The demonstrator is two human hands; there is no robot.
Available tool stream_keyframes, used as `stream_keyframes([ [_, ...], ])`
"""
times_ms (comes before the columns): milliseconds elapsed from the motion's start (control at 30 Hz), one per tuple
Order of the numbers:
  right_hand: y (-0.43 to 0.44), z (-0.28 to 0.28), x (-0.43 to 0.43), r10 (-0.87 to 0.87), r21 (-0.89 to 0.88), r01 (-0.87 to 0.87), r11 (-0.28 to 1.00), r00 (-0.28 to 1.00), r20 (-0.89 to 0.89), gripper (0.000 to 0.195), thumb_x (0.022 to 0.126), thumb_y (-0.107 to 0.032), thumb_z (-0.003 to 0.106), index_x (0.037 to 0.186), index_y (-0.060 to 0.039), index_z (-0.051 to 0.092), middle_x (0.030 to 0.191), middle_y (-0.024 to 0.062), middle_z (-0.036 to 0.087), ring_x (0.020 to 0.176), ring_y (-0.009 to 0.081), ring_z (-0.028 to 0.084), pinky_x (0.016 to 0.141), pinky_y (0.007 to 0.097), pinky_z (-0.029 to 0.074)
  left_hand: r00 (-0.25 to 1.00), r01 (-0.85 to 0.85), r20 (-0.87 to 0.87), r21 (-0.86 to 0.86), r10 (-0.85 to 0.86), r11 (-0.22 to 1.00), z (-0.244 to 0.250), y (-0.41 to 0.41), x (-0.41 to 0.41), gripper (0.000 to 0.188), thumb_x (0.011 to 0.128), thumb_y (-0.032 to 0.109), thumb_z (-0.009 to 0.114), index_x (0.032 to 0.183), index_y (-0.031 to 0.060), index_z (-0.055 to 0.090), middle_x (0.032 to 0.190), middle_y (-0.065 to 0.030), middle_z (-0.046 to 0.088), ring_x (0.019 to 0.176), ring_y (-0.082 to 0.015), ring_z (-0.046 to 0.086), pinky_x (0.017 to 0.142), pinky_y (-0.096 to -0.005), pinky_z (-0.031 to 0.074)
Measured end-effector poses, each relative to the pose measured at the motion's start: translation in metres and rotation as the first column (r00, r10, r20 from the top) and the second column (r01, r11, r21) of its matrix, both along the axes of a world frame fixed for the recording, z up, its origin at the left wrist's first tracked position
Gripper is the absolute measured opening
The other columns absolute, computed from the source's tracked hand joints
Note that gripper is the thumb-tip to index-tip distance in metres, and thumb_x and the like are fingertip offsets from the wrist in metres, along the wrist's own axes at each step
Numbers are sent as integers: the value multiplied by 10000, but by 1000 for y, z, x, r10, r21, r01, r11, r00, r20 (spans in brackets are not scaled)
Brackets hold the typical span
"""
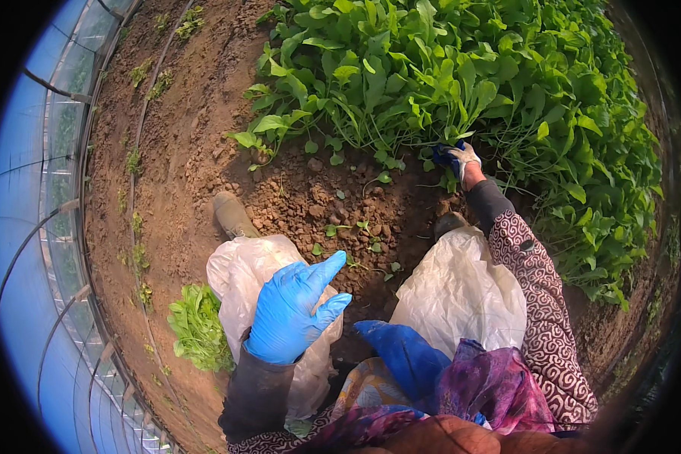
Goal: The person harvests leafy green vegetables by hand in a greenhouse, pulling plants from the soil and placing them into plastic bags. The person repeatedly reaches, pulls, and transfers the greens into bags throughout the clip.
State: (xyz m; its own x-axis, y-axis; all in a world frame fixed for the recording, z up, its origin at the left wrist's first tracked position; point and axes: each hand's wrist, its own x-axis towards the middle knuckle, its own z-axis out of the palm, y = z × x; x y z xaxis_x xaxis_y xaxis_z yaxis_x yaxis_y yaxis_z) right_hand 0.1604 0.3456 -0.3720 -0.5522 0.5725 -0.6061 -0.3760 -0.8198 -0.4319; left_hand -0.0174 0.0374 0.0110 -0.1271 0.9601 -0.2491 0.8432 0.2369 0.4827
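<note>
My left hand [298, 306], in a blue disposable glove, hovers over my plastic-wrapped left leg with thumb and fingers apart and nothing between them. Out at the front right, my right hand [457, 156] wears a white and dark blue work glove and reaches to the base of the leafy green plants [431, 74]. Leaves and stems cover its fingertips, so its grip is unclear. A pile of picked leafy greens [198, 329] lies on the soil left of my left leg. Small loose leaves [374, 247] are scattered on the ground between my boots.
My boots [232, 215] stand on crumbly brown soil [312, 198] at the edge of the dense plant bed. A thin drip line [142, 125] runs along the ground at left, beside sparse small seedlings. Beyond it curves the greenhouse's plastic wall with its hoops [62, 207].
</note>
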Motion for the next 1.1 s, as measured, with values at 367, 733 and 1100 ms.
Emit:
stream_keyframes([
  [367, 17, -46, -54, 290, 263, -843, 469, 428, 856, 440, 827, -310, 638, 1177, -59, 551, 949, 101, 668, 853, 232, 639, 706, 335, 491, 1000, 3, -16, -24, -4, 1000, 2, -8, -6, 542, 798, 330, 641, 1263, 87, 503, 747, -102, 547, 719, -280, 527, 688, -384, 445],
  [733, 11, -50, -37, -101, 704, -706, 78, 697, 710, 366, 842, -205, 603, 1169, -59, 530, 1026, 93, 640, 875, 271, 631, 732, 367, 510, 1000, -2, 12, -43, 2, 999, 1, -9, -8, 540, 803, 332, 639, 1266, 92, 500, 718, -96, 529, 709, -273, 527, 676, -375, 448],
  [1100, -27, 31, 6, -3, 247, -69, 967, 960, 280, 199, 867, -158, 557, 1040, -59, 568, 904, 52, 615, 789, 196, 620, 661, 297, 508, 1000, -6, 9, -15, 6, 1000, 4, -8, -8, 528, 805, 328, 638, 1263, 104, 503, 738, -96, 546, 710, -269, 532, 663, -377, 453],
])
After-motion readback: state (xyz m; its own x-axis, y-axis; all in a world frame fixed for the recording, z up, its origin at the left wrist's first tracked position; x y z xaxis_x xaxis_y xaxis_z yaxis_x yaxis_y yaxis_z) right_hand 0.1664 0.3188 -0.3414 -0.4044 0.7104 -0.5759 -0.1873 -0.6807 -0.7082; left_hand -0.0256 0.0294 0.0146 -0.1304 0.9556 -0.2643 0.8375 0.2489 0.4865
